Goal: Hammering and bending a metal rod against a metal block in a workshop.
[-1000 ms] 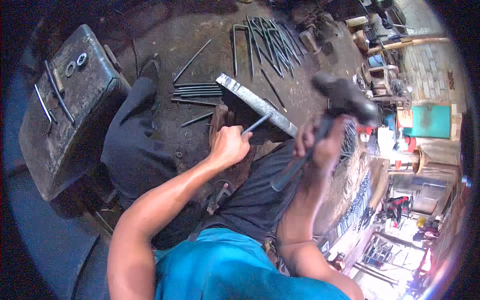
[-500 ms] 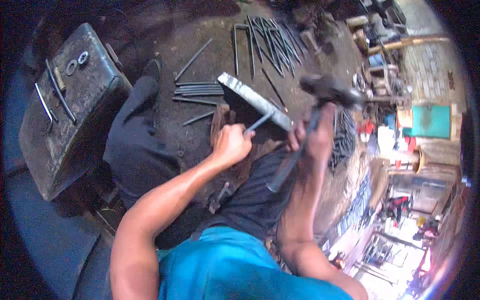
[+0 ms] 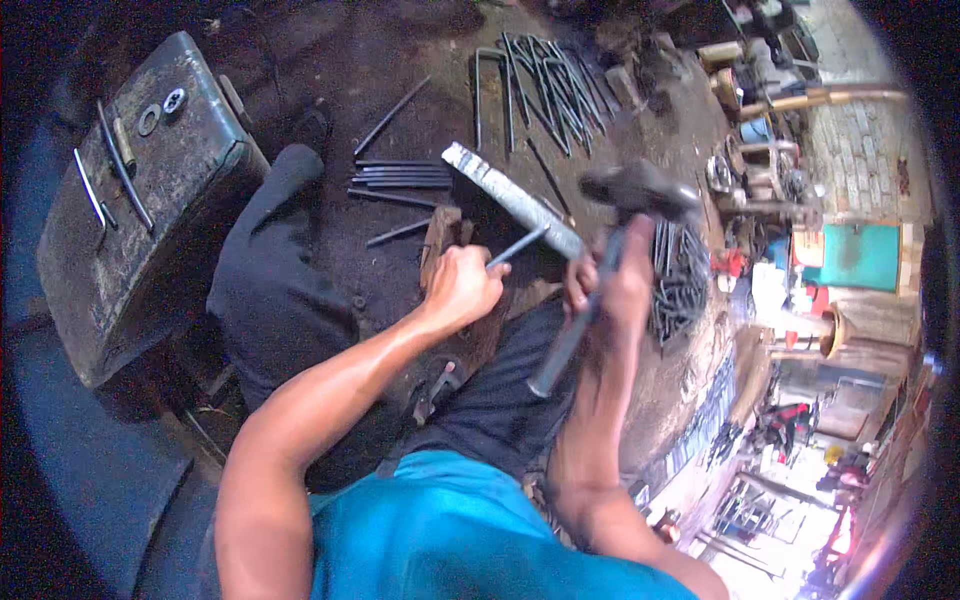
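Note:
My left hand [image 3: 462, 286] is closed round a thin metal rod [image 3: 521, 245], whose far end rests on the bright top edge of a metal block [image 3: 510, 197]. In my right hand [image 3: 622, 275] is a hammer, its dark head [image 3: 640, 192] raised above and to the right of the block and slightly blurred. The hammer's handle [image 3: 557, 358] slants down toward my lap. Under my left hand a brown wooden piece [image 3: 440, 240] stands beside the block. Several straight rods [image 3: 402, 176] lie on the ground left of the block.
Bent U-shaped rods [image 3: 545, 95] lie in a heap at the far side. Another pile of dark metal pieces [image 3: 680, 285] sits right of my right hand. At left, a worn black seat [image 3: 180, 190] carries two rings [image 3: 160, 112] and some bent rods. Shelves with clutter line the right side.
The hammer in my right hand has moved a little to the left and slightly down. My left hand still holds the rod on the block, and the view has shifted slightly.

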A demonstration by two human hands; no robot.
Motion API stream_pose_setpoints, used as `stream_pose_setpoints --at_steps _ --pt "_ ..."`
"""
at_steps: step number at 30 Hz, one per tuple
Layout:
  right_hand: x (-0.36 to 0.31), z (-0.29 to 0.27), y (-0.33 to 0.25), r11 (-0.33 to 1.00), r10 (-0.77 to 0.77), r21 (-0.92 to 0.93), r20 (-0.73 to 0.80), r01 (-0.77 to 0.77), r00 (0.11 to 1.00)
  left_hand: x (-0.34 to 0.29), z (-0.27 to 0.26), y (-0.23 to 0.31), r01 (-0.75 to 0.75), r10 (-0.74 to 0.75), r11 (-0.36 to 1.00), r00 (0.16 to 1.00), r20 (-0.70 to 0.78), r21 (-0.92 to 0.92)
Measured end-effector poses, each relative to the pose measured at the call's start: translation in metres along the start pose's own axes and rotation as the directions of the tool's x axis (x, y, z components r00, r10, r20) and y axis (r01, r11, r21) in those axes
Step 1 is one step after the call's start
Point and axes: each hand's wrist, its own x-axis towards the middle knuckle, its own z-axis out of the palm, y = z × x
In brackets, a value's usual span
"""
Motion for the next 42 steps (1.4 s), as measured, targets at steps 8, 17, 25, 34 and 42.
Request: stream_pose_setpoints --at_steps 8,17,25,34,42 --pt "0.006 -0.027 0.026 0.980 -0.187 -0.048 0.148 0.195 0.971 -0.001 0.001 0.009 -0.008 0.007 1.000 1.000 0.028 0.018" --pt "-0.002 -0.014 -0.015 0.988 -0.148 0.051 0.073 0.145 0.986 0.008 0.007 0.007 -0.011 0.013 0.996 1.000 0.016 -0.089" --pt "0.018 -0.023 0.049 0.996 -0.090 0.029 0.060 0.089 0.994 0.006 0.005 0.013 0.075 -0.067 0.995 0.992 0.108 -0.067" --pt "-0.004 -0.020 -0.020 0.980 -0.174 0.103 0.045 0.169 0.984 0.015 0.013 0.005 0.185 -0.164 0.981 0.953 0.255 -0.058" --pt "0.025 -0.025 0.050 0.987 0.143 -0.081 0.020 -0.141 0.989 0.011 0.010 0.009 0.413 -0.299 0.886 0.854 0.426 -0.208"
